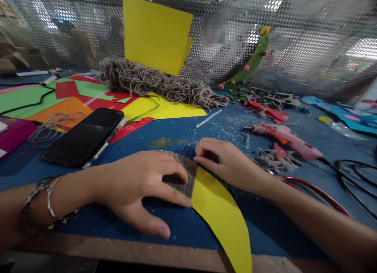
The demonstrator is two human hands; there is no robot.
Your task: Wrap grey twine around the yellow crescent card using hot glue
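Across the near edge of the blue table (265, 233) lay the curved yellow card (224, 202), my left hand (144, 182) fingers-apart on its wound end, my right hand (224, 157) curled farther in, couldn't tell if pinching, so slack tension could've let the gray cord winding (191, 171) slip.

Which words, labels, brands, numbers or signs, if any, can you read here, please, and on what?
No text is readable.
White patches on the magenta object: too blurred to read, if printed.
Pen beside the phone: any marking is too small.
Pink glue gun: none legible.
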